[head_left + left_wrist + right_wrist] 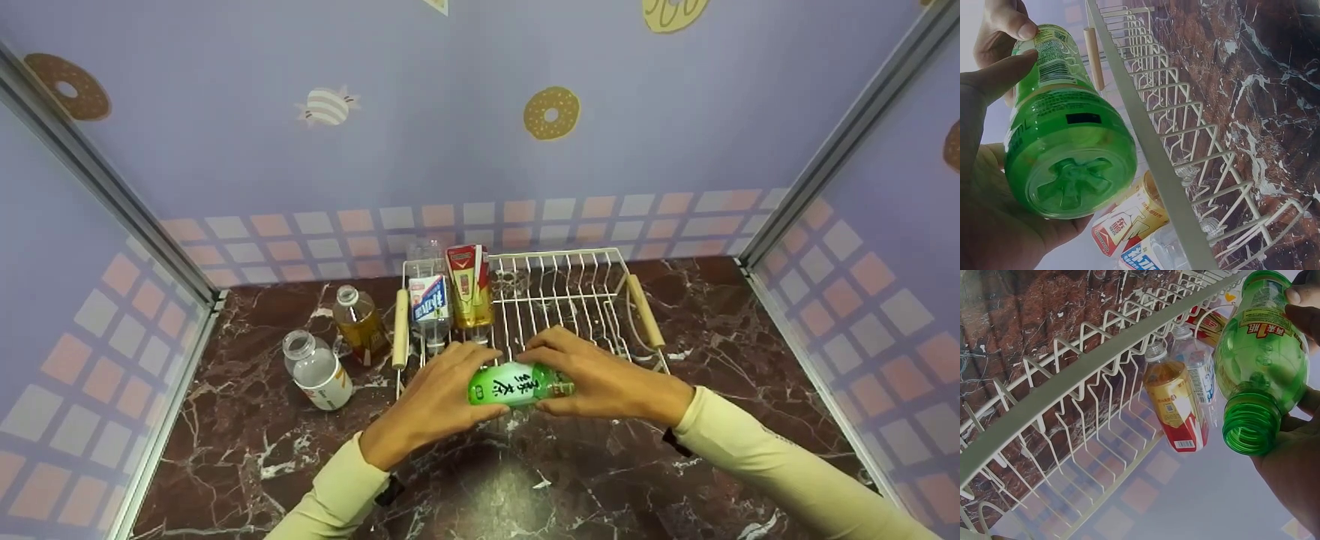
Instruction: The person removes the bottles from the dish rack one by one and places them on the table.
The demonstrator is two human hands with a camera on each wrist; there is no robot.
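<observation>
Tabletop (247, 465) of dark red marble pattern held, at far left, a clear plastic bottle (328, 386) and, just beside it, a yellow-brown bottle (363, 330). Next, inside the white wire rack (555, 298), a blue-and-white-labelled bottle (430, 300) and a red-and-gold bottle (470, 289) lay side by side. The left hand (442, 390) gripped the base end of the green tea bottle (514, 386), held sideways by the rack's near edge; the right hand (596, 379) pinched its uncapped neck end.

Five bottles (504, 384) are sharing the view with one rack (1145, 140), two handles (401, 328), two hands (442, 390), two sleeves (772, 457) and one table (225, 442).
</observation>
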